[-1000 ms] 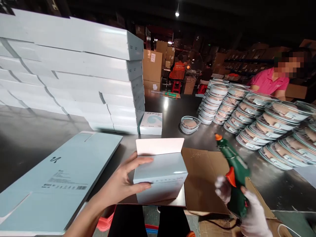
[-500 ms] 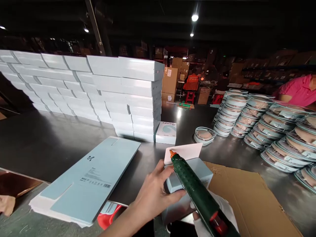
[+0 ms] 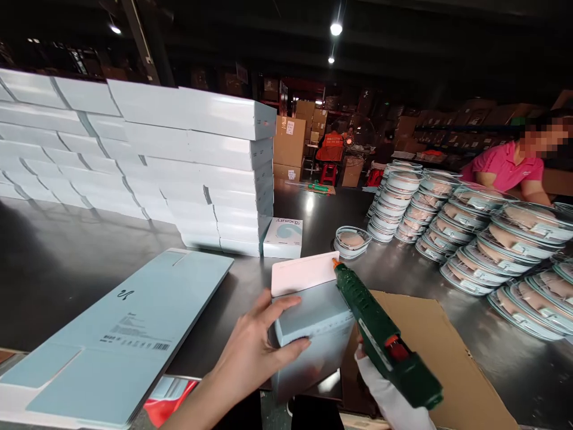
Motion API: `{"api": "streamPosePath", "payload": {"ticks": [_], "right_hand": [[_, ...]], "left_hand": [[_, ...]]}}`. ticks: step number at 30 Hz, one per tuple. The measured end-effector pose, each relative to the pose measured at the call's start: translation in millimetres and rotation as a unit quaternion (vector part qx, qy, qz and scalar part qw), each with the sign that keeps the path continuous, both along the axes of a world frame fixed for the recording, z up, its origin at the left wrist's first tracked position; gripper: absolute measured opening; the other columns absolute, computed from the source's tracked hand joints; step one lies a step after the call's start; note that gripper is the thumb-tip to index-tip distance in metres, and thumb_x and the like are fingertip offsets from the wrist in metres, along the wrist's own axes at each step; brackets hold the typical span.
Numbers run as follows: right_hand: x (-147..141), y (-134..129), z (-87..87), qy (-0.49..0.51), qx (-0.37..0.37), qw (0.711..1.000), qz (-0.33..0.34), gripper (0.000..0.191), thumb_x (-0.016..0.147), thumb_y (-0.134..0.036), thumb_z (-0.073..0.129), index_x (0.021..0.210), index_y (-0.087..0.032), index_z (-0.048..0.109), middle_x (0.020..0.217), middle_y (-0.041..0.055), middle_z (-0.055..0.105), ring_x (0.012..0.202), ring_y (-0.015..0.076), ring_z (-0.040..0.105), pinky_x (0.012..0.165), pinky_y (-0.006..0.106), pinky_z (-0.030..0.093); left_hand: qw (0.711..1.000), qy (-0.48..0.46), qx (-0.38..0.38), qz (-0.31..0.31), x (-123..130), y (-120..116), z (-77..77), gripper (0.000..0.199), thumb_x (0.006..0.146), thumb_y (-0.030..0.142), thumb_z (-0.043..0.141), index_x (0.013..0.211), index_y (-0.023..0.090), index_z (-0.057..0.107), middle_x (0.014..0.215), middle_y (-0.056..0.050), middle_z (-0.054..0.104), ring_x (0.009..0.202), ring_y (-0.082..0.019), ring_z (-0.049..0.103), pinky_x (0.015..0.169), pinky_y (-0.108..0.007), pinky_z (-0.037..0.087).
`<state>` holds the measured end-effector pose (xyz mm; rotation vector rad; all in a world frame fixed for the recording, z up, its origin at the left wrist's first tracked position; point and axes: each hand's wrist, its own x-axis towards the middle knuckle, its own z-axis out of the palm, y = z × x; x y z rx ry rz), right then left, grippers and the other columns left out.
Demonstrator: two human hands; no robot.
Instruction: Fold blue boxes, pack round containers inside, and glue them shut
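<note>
My left hand (image 3: 257,343) grips the near left corner of a light-blue cardboard box (image 3: 313,313), thumb on the front and fingers over the top. A pale pink flap (image 3: 304,273) stands raised at the box's far edge. In my right hand (image 3: 373,376), which wears a white covering and is mostly hidden, is a dark green glue gun (image 3: 376,325). Its orange nozzle touches or nearly touches the flap's right end. To the left lies a stack of flat light-blue box blanks (image 3: 134,322), printed with text and a barcode.
A wall of stacked white boxes (image 3: 215,155) stands at the back left, with one small printed box (image 3: 283,237) beside it. Round clear-lidded cases (image 3: 474,239) rise in stacks on the right; one case (image 3: 352,240) sits apart. Brown cardboard (image 3: 430,346) lies near me. A person in pink (image 3: 510,170) is beyond.
The glue gun's nozzle has gone from the flap's left end to its right end. My view has turned slightly right. My left hand still holds the box.
</note>
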<state>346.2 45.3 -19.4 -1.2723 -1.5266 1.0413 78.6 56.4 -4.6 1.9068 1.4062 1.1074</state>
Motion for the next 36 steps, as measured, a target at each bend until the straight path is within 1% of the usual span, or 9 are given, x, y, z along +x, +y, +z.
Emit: {"api": "streamPosePath", "payload": {"ticks": [4,8,11,14,18,20,22,29,36], "right_hand": [[8,-4,1.0,0.193,-0.070,0.977,0.050,0.040,0.075,-0.066,0.068,0.072,-0.026,0.072,0.060,0.0036,0.067,0.055,0.0230,0.066,0.058,0.037,0.061],[50,10,-14.2,0.363,-0.203,0.901,-0.127,0.037,0.056,-0.045,0.092,0.082,-0.024,0.077,0.076,0.0018,0.079,0.073,0.0203,0.076,0.074,0.028,0.063],[100,15,-26.5,0.227,-0.293,0.905,-0.211,0.035,0.065,-0.056,0.085,0.084,-0.028,0.076,0.088,0.0057,0.083,0.086,0.0272,0.080,0.080,0.035,0.064],[134,17,-19.0,0.027,-0.332,0.908,-0.255,0.026,0.070,-0.053,0.081,0.064,-0.031,0.068,0.051,0.0027,0.068,0.047,0.0263,0.067,0.052,0.038,0.057],[92,29,11.7,-0.127,-0.121,0.949,-0.260,0.053,0.063,-0.053,0.086,0.106,-0.027,0.074,0.091,0.0097,0.080,0.082,0.0315,0.076,0.081,0.043,0.062],[47,38,20.5,-0.038,0.020,0.996,-0.079,0.101,0.069,-0.059,0.086,0.155,-0.035,0.039,0.148,0.0121,0.062,0.127,0.0322,0.065,0.110,0.049,0.050],[9,44,19.7,0.029,0.076,0.989,0.127,0.113,0.077,-0.056,0.084,0.162,-0.050,0.010,0.170,0.0066,0.035,0.146,0.0272,0.049,0.121,0.052,0.037],[-12,40,-7.0,-0.041,0.206,0.949,0.235,0.073,0.094,-0.019,0.065,0.155,-0.044,0.035,0.156,0.0091,0.051,0.142,0.0245,0.053,0.117,0.044,0.043],[-32,40,15.0,-0.231,0.417,0.848,0.233,0.055,0.087,-0.011,0.064,0.138,-0.031,0.054,0.128,0.0089,0.064,0.133,0.0290,0.052,0.106,0.048,0.054]], "left_hand": [[1.000,-0.005,-0.007,-0.030,-20,13,-7.8,0.047,0.080,0.033,0.078,0.125,0.024,0.072,0.118,-0.012,0.071,0.113,-0.034,0.069,0.099,-0.049,0.057],[0.992,-0.023,0.019,-0.125,-43,29,-14.8,0.048,0.077,0.030,0.082,0.124,0.024,0.074,0.128,-0.012,0.070,0.121,-0.034,0.065,0.105,-0.049,0.053],[0.986,-0.033,0.025,-0.163,-50,36,-13.8,0.047,0.073,0.030,0.087,0.119,0.026,0.077,0.129,-0.010,0.069,0.118,-0.031,0.066,0.102,-0.044,0.055],[0.982,-0.040,0.023,-0.182,-50,37,-10.8,0.046,0.073,0.029,0.088,0.117,0.028,0.078,0.127,-0.008,0.069,0.116,-0.029,0.067,0.104,-0.043,0.054],[0.982,-0.044,0.010,-0.183,-52,36,-9.6,0.047,0.074,0.028,0.089,0.119,0.029,0.078,0.117,-0.007,0.070,0.111,-0.028,0.067,0.101,-0.042,0.055],[0.982,-0.047,0.009,-0.183,-53,36,-10.2,0.046,0.074,0.029,0.089,0.119,0.029,0.077,0.116,-0.007,0.070,0.112,-0.029,0.067,0.101,-0.043,0.055],[0.981,-0.054,0.016,-0.186,-53,35,-12.5,0.045,0.074,0.031,0.090,0.117,0.028,0.078,0.118,-0.007,0.069,0.114,-0.030,0.066,0.103,-0.044,0.054],[0.967,-0.157,0.087,-0.180,-38,30,-40.7,0.050,0.092,0.067,0.064,0.123,0.029,0.053,0.155,-0.016,0.038,0.136,-0.034,0.057,0.105,-0.050,0.052],[0.960,-0.058,0.076,-0.261,-45,25,-19.5,0.017,0.098,0.025,0.066,0.108,0.028,0.079,0.125,-0.012,0.063,0.138,-0.032,0.053,0.115,-0.049,0.046]]}}
